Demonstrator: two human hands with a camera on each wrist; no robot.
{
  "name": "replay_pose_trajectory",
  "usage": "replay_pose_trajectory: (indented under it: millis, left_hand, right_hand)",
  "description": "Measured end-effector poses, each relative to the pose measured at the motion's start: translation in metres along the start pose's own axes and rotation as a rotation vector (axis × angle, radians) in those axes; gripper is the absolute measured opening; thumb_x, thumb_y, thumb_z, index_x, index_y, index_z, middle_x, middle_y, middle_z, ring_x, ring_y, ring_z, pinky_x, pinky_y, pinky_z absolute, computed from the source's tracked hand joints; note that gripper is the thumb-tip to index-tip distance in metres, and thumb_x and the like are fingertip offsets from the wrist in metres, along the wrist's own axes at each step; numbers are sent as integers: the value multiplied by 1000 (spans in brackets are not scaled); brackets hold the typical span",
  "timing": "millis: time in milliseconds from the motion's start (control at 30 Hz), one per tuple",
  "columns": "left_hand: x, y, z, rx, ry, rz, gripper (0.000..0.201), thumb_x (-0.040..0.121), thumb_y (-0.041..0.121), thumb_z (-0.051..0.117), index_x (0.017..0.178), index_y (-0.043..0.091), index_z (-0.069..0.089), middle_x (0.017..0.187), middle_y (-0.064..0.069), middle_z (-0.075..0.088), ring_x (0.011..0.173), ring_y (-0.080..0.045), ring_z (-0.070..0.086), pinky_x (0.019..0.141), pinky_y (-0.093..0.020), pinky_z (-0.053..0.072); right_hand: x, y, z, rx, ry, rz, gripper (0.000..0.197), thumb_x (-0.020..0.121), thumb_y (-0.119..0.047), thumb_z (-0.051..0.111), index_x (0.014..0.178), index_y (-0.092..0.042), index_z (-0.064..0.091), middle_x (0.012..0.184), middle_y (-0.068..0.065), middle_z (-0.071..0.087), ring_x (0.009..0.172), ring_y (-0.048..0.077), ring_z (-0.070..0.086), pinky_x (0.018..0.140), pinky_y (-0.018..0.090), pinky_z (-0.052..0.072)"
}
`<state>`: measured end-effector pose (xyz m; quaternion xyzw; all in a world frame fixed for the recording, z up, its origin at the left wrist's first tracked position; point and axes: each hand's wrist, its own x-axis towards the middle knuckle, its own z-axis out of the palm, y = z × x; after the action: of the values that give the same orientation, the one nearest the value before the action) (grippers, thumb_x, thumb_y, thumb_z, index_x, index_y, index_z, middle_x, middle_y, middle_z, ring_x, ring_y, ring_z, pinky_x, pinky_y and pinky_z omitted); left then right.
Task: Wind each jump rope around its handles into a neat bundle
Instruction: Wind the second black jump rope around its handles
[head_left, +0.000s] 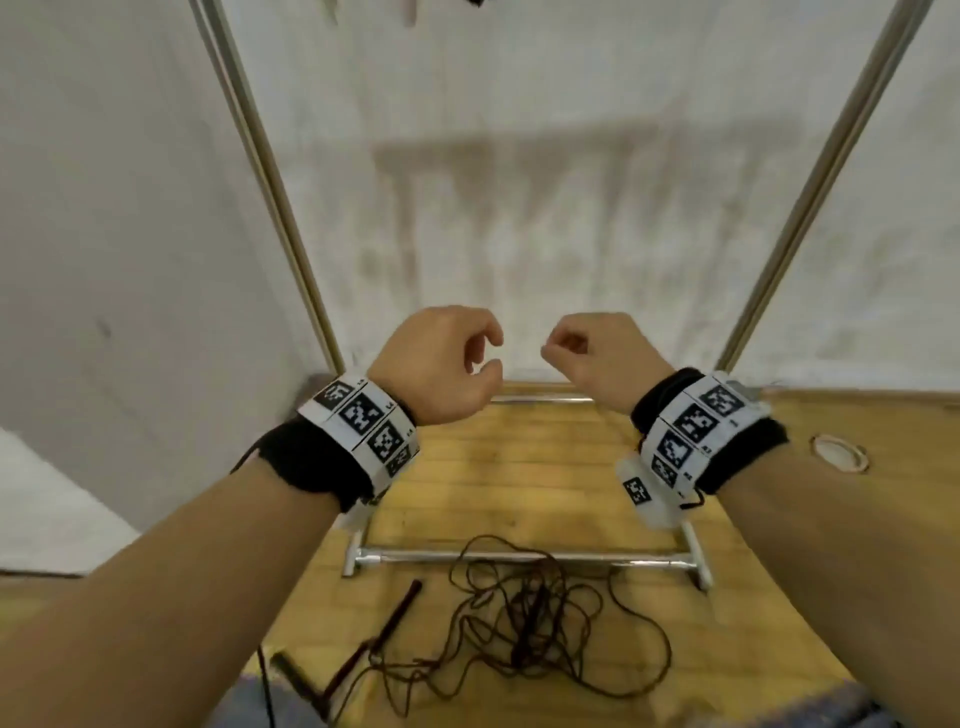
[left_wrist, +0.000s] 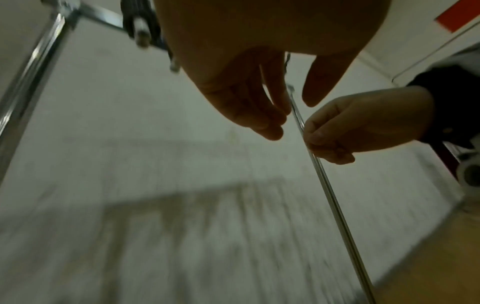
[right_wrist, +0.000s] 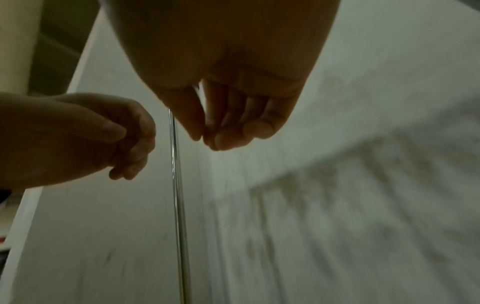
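The jump rope (head_left: 524, 613) lies tangled on the wooden table (head_left: 753, 597), well below both raised hands. The left hand (head_left: 441, 364) is loosely curled and empty. The right hand (head_left: 597, 358) is curled in on itself, gripping nothing.

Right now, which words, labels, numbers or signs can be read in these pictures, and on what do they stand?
No text can be read with certainty.
Left wristband: square code markers; tiny characters beside them, too blurred.
Right wristband: the same, too blurred.

Wooden table (head_left: 519, 467), shiny metal rod (head_left: 519, 557), cord rope (head_left: 521, 644)
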<state>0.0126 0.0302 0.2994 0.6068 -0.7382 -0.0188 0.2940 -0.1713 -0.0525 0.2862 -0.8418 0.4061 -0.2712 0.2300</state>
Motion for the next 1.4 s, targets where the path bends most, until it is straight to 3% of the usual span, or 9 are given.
replay_pose_trajectory:
  millis: [233, 333, 533, 667, 800, 1000, 1133, 1233, 1400]
  left_hand:
    - [-68, -69, 144, 88, -444, -160, 21, 76, 47, 50, 86, 30, 58, 71, 16, 48, 75, -13, 53, 65, -29, 44]
    - [-89, -96, 203, 109, -553, -190, 13, 82, 43, 53, 86, 31, 57, 79, 15, 48, 75, -11, 48, 60, -24, 36]
    - [-121, -128, 296, 5, -671, -230, 18, 83, 33, 57, 89, 20, 69, 86, 2, 65, 75, -18, 59, 60, -28, 47]
    - [-136, -139, 348, -79, -719, -270, 20, 85, 33, 59, 94, 18, 70, 89, 1, 66, 82, -19, 61, 66, -27, 48]
    - [-141, -139, 379, -181, -761, -322, 27, 83, 36, 63, 104, 20, 67, 99, 2, 64, 88, -17, 60, 75, -33, 54]
    - [-156, -134, 401, -132, -907, -319, 34, 84, 43, 63, 111, 24, 61, 103, 5, 54, 94, -17, 55, 71, -28, 42]
    - [-164, -135, 400, -177, -778, -343, 46, 83, 48, 65, 123, 26, 62, 120, 1, 51, 110, -20, 50, 88, -33, 44]
    - [-153, -133, 389, -174, -601, -327, 32, 84, 43, 66, 101, 16, 73, 124, -9, 50, 115, -27, 45, 97, -41, 39]
    - [-109, -117, 350, -390, -362, -533, 13, 87, 35, 63, 94, 24, 63, 90, 9, 64, 92, -14, 62, 84, -30, 49]
  right_hand:
    - [-61, 96, 140, -220, -558, 133, 21, 89, -33, 57, 69, -27, 56, 64, -14, 51, 63, 9, 50, 48, 16, 31]
    - [-74, 135, 196, -303, -740, 174, 19, 91, -32, 51, 80, -22, 63, 73, -5, 58, 71, 16, 54, 56, 22, 39]
    - [-90, 212, 257, -462, -941, 214, 27, 91, -19, 49, 113, -21, 64, 119, 4, 53, 96, 26, 58, 80, 36, 53]
    - [-111, 256, 282, -595, -1117, 212, 26, 94, -16, 46, 116, -13, 61, 117, 9, 53, 104, 28, 52, 85, 36, 49]
    - [-110, 272, 290, -471, -959, 218, 18, 91, -17, 48, 101, -15, 62, 106, 5, 57, 84, 21, 51, 68, 32, 43]
    - [-130, 272, 300, -501, -1000, 149, 23, 92, -22, 52, 111, -19, 65, 112, 4, 49, 97, 24, 54, 74, 32, 46]
    - [-112, 269, 287, -296, -855, 180, 24, 93, -30, 50, 107, -25, 70, 99, 1, 64, 91, 20, 58, 70, 30, 43]
    - [-93, 254, 269, -188, -771, 234, 21, 93, -33, 53, 98, -27, 72, 75, -8, 62, 66, 10, 52, 55, 24, 33]
    - [-55, 219, 223, -27, -439, 232, 15, 95, -29, 48, 83, -24, 54, 69, -10, 55, 67, 11, 50, 59, 28, 38]
